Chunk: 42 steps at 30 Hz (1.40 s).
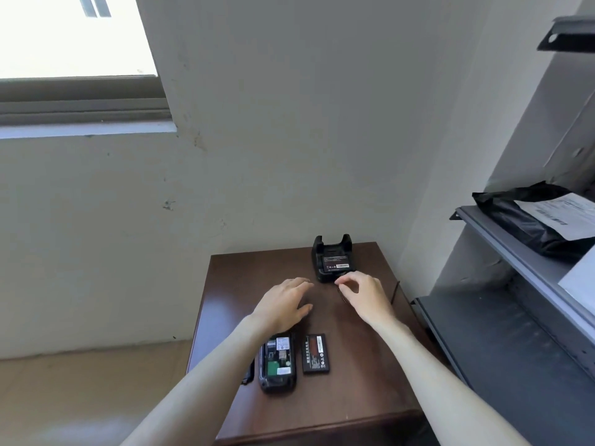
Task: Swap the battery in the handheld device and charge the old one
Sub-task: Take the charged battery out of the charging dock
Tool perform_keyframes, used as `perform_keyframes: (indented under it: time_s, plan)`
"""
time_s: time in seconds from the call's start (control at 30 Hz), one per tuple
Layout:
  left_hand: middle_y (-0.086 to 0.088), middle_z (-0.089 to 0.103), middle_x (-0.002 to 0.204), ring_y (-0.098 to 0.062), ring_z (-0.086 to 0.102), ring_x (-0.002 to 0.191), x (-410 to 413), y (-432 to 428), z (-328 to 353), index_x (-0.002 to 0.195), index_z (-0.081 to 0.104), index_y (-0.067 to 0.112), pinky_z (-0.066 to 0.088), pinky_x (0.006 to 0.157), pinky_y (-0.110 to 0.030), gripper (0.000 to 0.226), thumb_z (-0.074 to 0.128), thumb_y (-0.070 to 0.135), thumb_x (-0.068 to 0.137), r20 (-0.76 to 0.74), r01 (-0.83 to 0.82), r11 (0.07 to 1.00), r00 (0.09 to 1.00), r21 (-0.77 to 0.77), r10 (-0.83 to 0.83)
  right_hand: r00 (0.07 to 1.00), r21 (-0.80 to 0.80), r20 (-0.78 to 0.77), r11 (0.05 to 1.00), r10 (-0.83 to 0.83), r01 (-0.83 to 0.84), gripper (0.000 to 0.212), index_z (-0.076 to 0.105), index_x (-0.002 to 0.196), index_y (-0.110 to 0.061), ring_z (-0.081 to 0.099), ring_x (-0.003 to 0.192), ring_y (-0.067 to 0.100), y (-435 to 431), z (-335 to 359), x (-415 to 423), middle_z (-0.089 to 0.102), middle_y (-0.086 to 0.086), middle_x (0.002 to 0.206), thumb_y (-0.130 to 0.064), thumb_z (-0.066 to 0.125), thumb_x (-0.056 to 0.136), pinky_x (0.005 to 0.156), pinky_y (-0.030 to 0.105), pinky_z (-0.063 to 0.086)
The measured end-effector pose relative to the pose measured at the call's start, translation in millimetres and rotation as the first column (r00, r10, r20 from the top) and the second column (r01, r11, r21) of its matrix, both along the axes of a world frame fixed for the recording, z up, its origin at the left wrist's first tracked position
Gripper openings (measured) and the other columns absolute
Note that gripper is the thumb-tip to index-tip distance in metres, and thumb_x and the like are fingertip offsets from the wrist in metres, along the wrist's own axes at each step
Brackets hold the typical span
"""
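Observation:
A black handheld device [278, 365] lies face down near the front of the brown table [363, 375], its back off and the battery bay bare. Just right of it lies a loose black battery [316, 353]. At the table's far edge stands a black charging cradle [333, 259] with a battery [335, 263] seated in it. My right hand [363, 299] hovers just in front of the cradle, fingers curled and holding nothing that I can see. My left hand [285, 304] rests spread and flat over the table between cradle and device.
A dark cover piece [248, 375] peeks out under my left forearm, left of the device. A thin cable [395, 292] runs off the table's right side. Grey metal shelving [502, 317] with a black parcel [528, 223] stands close on the right. A wall rises behind.

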<state>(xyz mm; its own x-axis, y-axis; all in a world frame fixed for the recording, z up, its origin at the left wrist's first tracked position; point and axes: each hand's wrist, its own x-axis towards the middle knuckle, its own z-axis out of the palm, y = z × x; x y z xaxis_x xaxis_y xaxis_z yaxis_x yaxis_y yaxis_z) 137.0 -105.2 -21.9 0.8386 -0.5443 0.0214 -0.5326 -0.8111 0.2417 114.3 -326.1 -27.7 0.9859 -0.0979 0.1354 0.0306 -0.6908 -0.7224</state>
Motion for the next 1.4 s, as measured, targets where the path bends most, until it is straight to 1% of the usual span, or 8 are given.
perform_keyframes:
  time_s: [0.1, 0.33, 0.5, 0.73, 0.83, 0.97, 1.17, 1.4]
  plan:
    - [0.004, 0.040, 0.158, -0.021, 0.039, 0.143, 16.0, -8.6, -0.5, 0.148, 0.043, 0.022, 0.040, 0.109, -0.039, 0.053, 0.056, 0.036, 0.099, 0.026, 0.011, 1.000, 1.000, 0.021, -0.011, 0.999, -0.042, 0.039, 0.999, 0.017, -0.015, 0.017, 0.076, 0.096, -0.030, 0.065, 0.096, 0.007, -6.8, -5.7, 15.9, 0.071, -0.016, 0.101, -0.016, 0.068, 0.091, 0.087, 0.027, 0.051]
    - [0.005, 0.017, 0.169, -0.020, 0.025, 0.152, 47.0, -25.5, -8.4, 0.160, 0.024, 0.020, 0.032, 0.120, -0.042, 0.068, 0.053, 0.036, 0.101, 0.072, 0.021, 0.997, 0.997, 0.074, -0.027, 0.984, -0.199, 0.110, 0.973, 0.138, -0.114, 0.019, 0.068, 0.105, -0.028, 0.055, 0.116, 0.009, -20.3, -3.7, 53.1, 0.065, -0.017, 0.118, -0.015, 0.069, 0.091, 0.093, 0.030, 0.047]
    - [0.007, 0.012, 0.170, -0.019, 0.023, 0.152, 59.5, -26.8, -16.0, 0.161, 0.021, 0.022, 0.029, 0.120, -0.042, 0.068, 0.051, 0.039, 0.102, 0.040, 0.038, 0.997, 0.998, 0.071, -0.041, 0.961, -0.337, -0.018, 0.903, 0.277, -0.267, 0.019, 0.063, 0.112, -0.026, 0.039, 0.142, 0.010, -23.2, -0.4, 71.0, 0.054, -0.009, 0.146, -0.018, 0.066, 0.095, 0.109, 0.033, 0.038]
    - [0.009, 0.014, 0.169, -0.021, 0.034, 0.146, 63.2, -23.6, -25.1, 0.159, 0.026, 0.025, 0.033, 0.117, -0.041, 0.062, 0.048, 0.038, 0.103, 0.109, 0.059, 0.995, 0.992, 0.078, -0.067, 0.929, -0.519, 0.000, 0.794, 0.371, -0.317, 0.019, 0.056, 0.107, -0.026, 0.054, 0.117, 0.013, -25.1, 2.4, 81.3, 0.062, -0.014, 0.116, -0.022, 0.068, 0.093, 0.083, 0.038, 0.049]
    - [0.008, 0.019, 0.169, -0.026, 0.050, 0.131, 62.4, -28.4, -23.5, 0.157, 0.031, 0.024, 0.043, 0.105, -0.041, 0.055, 0.043, 0.034, 0.105, 0.109, 0.040, 0.998, 0.993, 0.053, -0.046, 0.903, -0.644, 0.017, 0.696, 0.430, -0.319, 0.018, 0.053, 0.109, -0.025, 0.054, 0.113, 0.016, -28.1, 1.4, 83.8, 0.059, -0.011, 0.118, -0.024, 0.065, 0.095, 0.077, 0.038, 0.048]
    - [0.010, 0.022, 0.168, -0.027, 0.052, 0.130, 64.2, -30.2, -19.3, 0.156, 0.035, 0.025, 0.044, 0.103, -0.043, 0.053, 0.043, 0.030, 0.104, 0.091, 0.013, 0.998, 0.996, 0.054, -0.018, 0.874, -0.739, 0.050, 0.607, 0.483, -0.293, 0.018, 0.050, 0.106, -0.023, 0.054, 0.105, 0.020, -29.2, -2.1, 84.7, 0.056, -0.006, 0.116, -0.018, 0.063, 0.096, 0.069, 0.038, 0.051]
    - [0.012, 0.027, 0.165, -0.029, 0.056, 0.124, 65.9, -30.9, -19.0, 0.152, 0.042, 0.027, 0.049, 0.099, -0.047, 0.050, 0.045, 0.026, 0.102, 0.055, 0.002, 1.000, 0.998, 0.018, -0.003, 0.873, -0.690, 0.070, 0.656, 0.483, -0.308, 0.023, 0.047, 0.104, -0.019, 0.053, 0.097, 0.020, -28.5, 0.5, 82.4, 0.056, -0.005, 0.106, -0.011, 0.066, 0.093, 0.069, 0.038, 0.053]
    - [0.012, 0.027, 0.165, -0.028, 0.054, 0.123, 67.8, -30.0, -19.9, 0.152, 0.041, 0.029, 0.049, 0.095, -0.043, 0.051, 0.045, 0.029, 0.102, 0.096, 0.000, 0.999, 0.995, 0.044, -0.004, 0.880, -0.566, 0.082, 0.749, 0.467, -0.345, 0.030, 0.042, 0.100, -0.022, 0.046, 0.093, 0.008, -33.3, -0.5, 80.3, 0.049, -0.011, 0.102, -0.005, 0.065, 0.094, 0.072, 0.037, 0.053]
